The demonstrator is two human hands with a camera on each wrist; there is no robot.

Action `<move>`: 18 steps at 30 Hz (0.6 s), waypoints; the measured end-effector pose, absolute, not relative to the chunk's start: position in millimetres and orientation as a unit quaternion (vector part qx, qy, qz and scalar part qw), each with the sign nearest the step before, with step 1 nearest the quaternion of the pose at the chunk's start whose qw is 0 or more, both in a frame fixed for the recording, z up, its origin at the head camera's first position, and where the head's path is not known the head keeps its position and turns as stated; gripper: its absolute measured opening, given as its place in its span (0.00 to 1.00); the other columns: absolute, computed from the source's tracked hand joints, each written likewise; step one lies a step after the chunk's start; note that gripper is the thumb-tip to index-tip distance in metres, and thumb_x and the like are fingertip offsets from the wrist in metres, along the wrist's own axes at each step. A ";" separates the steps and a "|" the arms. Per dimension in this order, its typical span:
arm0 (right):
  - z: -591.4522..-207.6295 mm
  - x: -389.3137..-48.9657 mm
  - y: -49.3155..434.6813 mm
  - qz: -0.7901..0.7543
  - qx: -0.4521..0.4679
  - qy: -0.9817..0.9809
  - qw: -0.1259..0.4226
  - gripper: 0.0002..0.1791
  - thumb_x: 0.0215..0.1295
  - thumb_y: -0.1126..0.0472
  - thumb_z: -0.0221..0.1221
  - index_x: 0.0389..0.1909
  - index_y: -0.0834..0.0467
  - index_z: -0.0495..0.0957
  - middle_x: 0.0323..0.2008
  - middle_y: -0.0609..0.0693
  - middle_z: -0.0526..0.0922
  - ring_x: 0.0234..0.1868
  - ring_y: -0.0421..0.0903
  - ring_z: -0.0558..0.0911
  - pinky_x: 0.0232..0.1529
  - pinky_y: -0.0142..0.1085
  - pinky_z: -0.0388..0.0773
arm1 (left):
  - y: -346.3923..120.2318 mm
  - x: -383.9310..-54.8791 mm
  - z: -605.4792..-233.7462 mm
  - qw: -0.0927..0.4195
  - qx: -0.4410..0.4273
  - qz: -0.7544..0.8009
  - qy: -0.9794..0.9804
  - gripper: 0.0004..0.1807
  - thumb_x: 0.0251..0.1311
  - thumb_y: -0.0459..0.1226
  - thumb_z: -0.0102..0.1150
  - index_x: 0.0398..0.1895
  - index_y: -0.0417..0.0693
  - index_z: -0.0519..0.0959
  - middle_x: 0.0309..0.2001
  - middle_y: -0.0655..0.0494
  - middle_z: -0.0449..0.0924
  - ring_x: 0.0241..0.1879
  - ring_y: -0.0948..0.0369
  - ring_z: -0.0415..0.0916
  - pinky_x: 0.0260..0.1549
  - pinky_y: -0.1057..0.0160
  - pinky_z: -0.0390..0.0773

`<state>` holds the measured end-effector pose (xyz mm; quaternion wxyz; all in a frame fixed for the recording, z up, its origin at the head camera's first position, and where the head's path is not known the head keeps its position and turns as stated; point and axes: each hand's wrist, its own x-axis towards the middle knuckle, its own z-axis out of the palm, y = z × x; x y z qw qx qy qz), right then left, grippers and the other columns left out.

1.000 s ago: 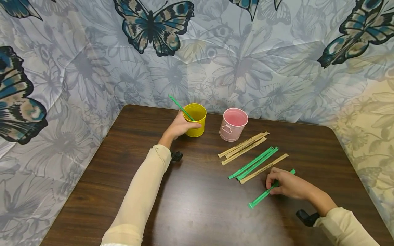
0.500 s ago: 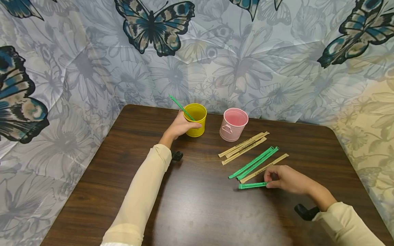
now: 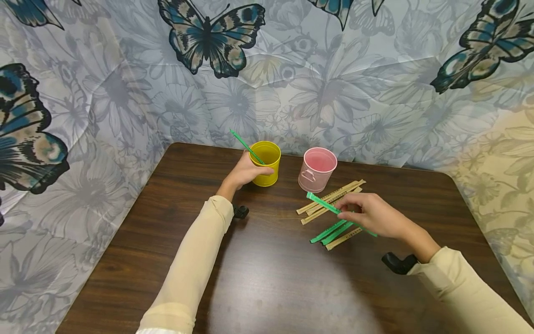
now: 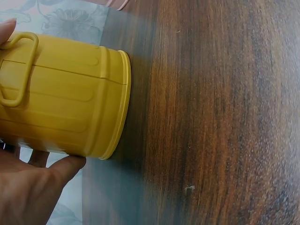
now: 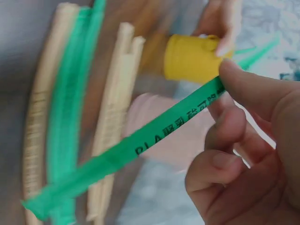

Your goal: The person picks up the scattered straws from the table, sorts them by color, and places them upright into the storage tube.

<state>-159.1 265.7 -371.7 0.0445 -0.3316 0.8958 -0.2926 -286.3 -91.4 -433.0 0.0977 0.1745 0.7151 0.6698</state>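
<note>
Over the loose straws [image 3: 313,215] on the dark table [image 3: 275,273], the right hand [image 3: 377,214] pinches a green straw [image 3: 322,202] between thumb and fingers, well clear of the yellow bucket [image 3: 267,181]! At the back, the left hand [image 3: 246,169] curls round that bucket, one straw [image 3: 240,138] leaning inside. Transfer stage, it seems; next probably calls for angling the pinched straw over the yellow rim.

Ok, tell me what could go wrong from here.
The held green stick may swing or slip: the right hand only pinches it, leaving long ends free. It crosses over the tan sticks in the head view, so dipping too low might nudge them. The leaning green stick rises past the rim of the yellow bucket; a jolt from the left hand could shift it.
</note>
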 end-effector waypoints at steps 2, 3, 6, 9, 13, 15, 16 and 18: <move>-361.5 -165.2 254.3 -0.297 -0.333 0.895 0.024 0.10 0.63 0.64 0.69 0.40 0.45 0.83 0.30 0.38 0.82 0.26 0.32 0.73 0.25 0.28 0.71 | -92.1 -283.2 -428.6 0.101 0.174 0.670 0.714 0.39 0.54 0.26 0.71 0.71 0.37 0.66 0.66 0.33 0.72 0.66 0.38 0.70 0.67 0.45 0.73; -356.2 -168.1 248.4 -0.301 -0.332 0.894 0.016 0.10 0.63 0.64 0.69 0.40 0.46 0.83 0.29 0.38 0.82 0.24 0.32 0.72 0.23 0.28 0.71 | -92.5 -282.1 -427.3 0.100 0.173 0.670 0.715 0.39 0.54 0.26 0.70 0.71 0.37 0.66 0.66 0.33 0.72 0.66 0.38 0.70 0.66 0.46 0.73; -342.9 -176.5 230.3 -0.312 -0.328 0.891 -0.010 0.08 0.63 0.63 0.69 0.38 0.48 0.82 0.25 0.40 0.80 0.20 0.34 0.70 0.22 0.28 0.69 | -93.2 -280.2 -424.5 0.102 0.173 0.670 0.715 0.39 0.54 0.26 0.70 0.71 0.37 0.67 0.65 0.34 0.73 0.65 0.39 0.71 0.65 0.46 0.74; -334.0 -183.6 213.1 -0.316 -0.321 0.892 -0.030 0.06 0.64 0.62 0.69 0.37 0.49 0.81 0.21 0.43 0.78 0.18 0.35 0.70 0.22 0.29 0.69 | -92.9 -281.1 -424.6 0.101 0.178 0.669 0.714 0.38 0.54 0.25 0.70 0.70 0.37 0.67 0.65 0.34 0.73 0.65 0.39 0.71 0.65 0.47 0.75; -327.0 -193.5 191.0 -0.315 -0.328 0.888 -0.066 0.07 0.64 0.61 0.70 0.35 0.50 0.80 0.20 0.42 0.74 0.19 0.37 0.68 0.22 0.30 0.66 | -92.2 -282.8 -424.6 0.104 0.184 0.668 0.713 0.39 0.54 0.26 0.70 0.70 0.36 0.67 0.65 0.33 0.72 0.66 0.38 0.70 0.65 0.46 0.74; -323.4 -199.6 179.8 -0.320 -0.335 0.883 -0.080 0.07 0.64 0.60 0.70 0.35 0.50 0.80 0.20 0.42 0.72 0.18 0.38 0.67 0.21 0.30 0.65 | -92.5 -282.4 -424.0 0.108 0.185 0.670 0.711 0.39 0.54 0.25 0.71 0.70 0.35 0.66 0.66 0.32 0.71 0.66 0.36 0.69 0.66 0.45 0.73; -321.3 -202.7 174.1 -0.324 -0.338 0.879 -0.083 0.07 0.64 0.60 0.70 0.36 0.51 0.80 0.20 0.42 0.72 0.18 0.38 0.67 0.21 0.30 0.65 | -92.7 -282.5 -424.0 0.109 0.184 0.670 0.711 0.39 0.54 0.25 0.70 0.71 0.35 0.66 0.66 0.31 0.71 0.66 0.36 0.69 0.66 0.45 0.73; -316.9 -209.5 163.4 -0.335 -0.341 0.874 -0.089 0.06 0.65 0.59 0.69 0.37 0.52 0.80 0.20 0.43 0.74 0.17 0.38 0.68 0.20 0.30 0.65 | -93.2 -282.5 -423.8 0.111 0.182 0.670 0.711 0.39 0.55 0.26 0.70 0.71 0.35 0.65 0.66 0.31 0.70 0.67 0.35 0.68 0.67 0.44 0.72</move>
